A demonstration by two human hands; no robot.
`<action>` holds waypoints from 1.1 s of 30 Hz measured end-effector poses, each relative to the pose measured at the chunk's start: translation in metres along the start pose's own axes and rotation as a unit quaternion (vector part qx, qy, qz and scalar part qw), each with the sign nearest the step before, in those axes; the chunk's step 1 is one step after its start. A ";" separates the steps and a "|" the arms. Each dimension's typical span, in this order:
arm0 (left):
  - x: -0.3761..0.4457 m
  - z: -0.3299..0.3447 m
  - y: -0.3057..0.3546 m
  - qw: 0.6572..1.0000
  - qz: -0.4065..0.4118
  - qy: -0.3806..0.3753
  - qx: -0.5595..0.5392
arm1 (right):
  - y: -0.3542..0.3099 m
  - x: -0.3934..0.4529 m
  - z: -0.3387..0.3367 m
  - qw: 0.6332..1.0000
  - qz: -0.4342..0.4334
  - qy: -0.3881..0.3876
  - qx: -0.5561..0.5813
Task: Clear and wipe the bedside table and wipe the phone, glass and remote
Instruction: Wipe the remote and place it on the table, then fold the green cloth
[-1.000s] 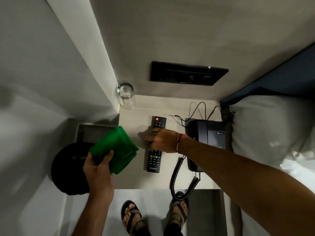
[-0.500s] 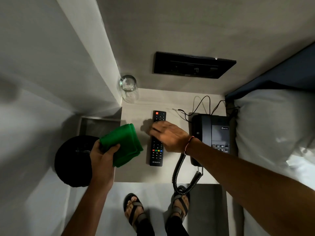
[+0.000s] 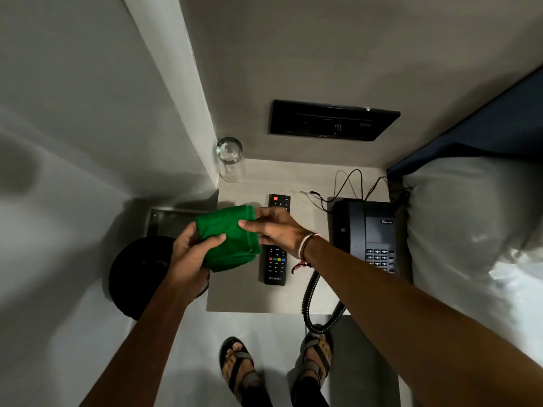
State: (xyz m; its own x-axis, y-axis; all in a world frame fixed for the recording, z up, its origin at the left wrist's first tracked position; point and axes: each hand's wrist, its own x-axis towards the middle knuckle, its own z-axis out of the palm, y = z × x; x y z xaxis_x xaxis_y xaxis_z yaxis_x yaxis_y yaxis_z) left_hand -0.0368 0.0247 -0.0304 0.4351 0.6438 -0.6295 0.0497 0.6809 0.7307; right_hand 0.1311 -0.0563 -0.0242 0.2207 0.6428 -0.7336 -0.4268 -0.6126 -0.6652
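A folded green cloth (image 3: 227,237) is held above the left part of the pale bedside table (image 3: 264,298). My left hand (image 3: 191,257) grips its near left side and my right hand (image 3: 276,227) pinches its right edge with thumb and fingers. A black remote (image 3: 275,267) lies flat on the table under my right hand, its middle hidden. An upturned clear glass (image 3: 230,160) stands in the back left corner. The black phone (image 3: 367,233) sits at the right, its coiled cord (image 3: 314,306) hanging over the front edge.
A black round bin (image 3: 138,274) stands on the floor left of the table, with a metal tray (image 3: 170,221) behind it. A black switch panel (image 3: 332,120) is on the wall. A white pillow (image 3: 470,224) lies right of the phone. My sandalled feet (image 3: 276,365) are below.
My right hand has left the remote and moved left onto the cloth. My left hand has brought the cloth right, over the table. The remote lies where it was.
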 end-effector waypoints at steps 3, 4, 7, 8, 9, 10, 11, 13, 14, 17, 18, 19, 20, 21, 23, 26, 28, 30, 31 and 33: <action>-0.004 -0.003 0.005 1.000 -0.005 -0.006 0.008 | 0.000 -0.001 0.007 1.000 -0.025 -0.005 -0.002; -0.006 -0.006 0.006 1.000 -0.003 -0.007 0.017 | 0.000 -0.003 0.011 1.000 -0.029 0.001 -0.007; -0.014 -0.014 0.012 0.998 0.014 -0.004 0.064 | 0.001 -0.011 0.024 0.999 -0.030 0.020 -0.004; -0.017 -0.016 0.015 0.996 0.020 -0.001 0.085 | 0.001 -0.014 0.028 0.999 -0.032 0.020 0.000; -0.020 -0.017 0.020 0.994 0.023 -0.001 0.103 | 0.000 -0.018 0.031 0.999 -0.035 0.018 0.003; -0.026 -0.020 0.027 0.993 0.025 -0.001 0.114 | -0.003 -0.025 0.035 0.999 -0.039 0.015 0.000; -0.032 -0.022 0.036 0.992 0.024 -0.004 0.121 | -0.008 -0.033 0.040 0.999 -0.043 0.010 -0.005; -0.041 -0.024 0.051 0.990 0.022 -0.015 0.136 | -0.021 -0.045 0.047 0.998 -0.055 0.011 -0.013; -0.049 -0.026 0.061 0.990 0.026 -0.018 0.141 | -0.031 -0.054 0.052 0.998 -0.064 0.010 -0.017; -0.075 -0.029 0.095 0.988 0.045 -0.015 0.145 | -0.066 -0.082 0.070 0.995 -0.081 0.008 -0.050; -0.083 -0.030 0.106 0.987 0.055 -0.014 0.147 | -0.077 -0.090 0.075 0.994 -0.090 0.009 -0.066; -0.094 -0.031 0.119 0.987 0.063 -0.011 0.148 | -0.089 -0.100 0.083 0.992 -0.096 0.007 -0.084; -0.106 -0.032 0.133 0.986 0.073 -0.010 0.149 | -0.102 -0.110 0.089 0.990 -0.101 0.003 -0.097; -0.116 -0.033 0.146 0.985 0.078 -0.002 0.153 | -0.113 -0.118 0.095 0.989 -0.106 0.000 -0.101; -0.134 -0.034 0.171 0.983 0.092 0.019 0.160 | -0.135 -0.133 0.109 0.986 -0.126 -0.017 -0.107; -0.181 -0.040 0.204 0.976 0.115 0.104 0.156 | -0.166 -0.169 0.135 0.978 -0.137 -0.046 -0.148; -0.196 -0.043 0.214 0.970 0.122 0.145 0.155 | -0.178 -0.175 0.146 0.973 -0.135 -0.067 -0.175; -0.232 -0.051 0.225 0.967 0.121 0.190 0.116 | -0.194 -0.194 0.165 0.963 -0.132 -0.099 -0.214; -0.254 -0.057 0.230 0.966 0.122 0.209 0.088 | -0.200 -0.207 0.179 0.957 -0.130 -0.126 -0.227; -0.284 -0.067 0.236 0.965 0.125 0.225 0.043 | -0.208 -0.221 0.197 0.945 -0.131 -0.163 -0.250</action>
State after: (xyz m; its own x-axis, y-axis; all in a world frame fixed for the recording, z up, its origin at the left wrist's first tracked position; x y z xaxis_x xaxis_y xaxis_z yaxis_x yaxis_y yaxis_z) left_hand -0.2087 0.0264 0.3029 0.0099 0.8842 -0.4670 0.0762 0.4650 0.8820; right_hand -0.0015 0.0196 0.3039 -0.0546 0.8602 -0.5071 0.0909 -0.5014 -0.8604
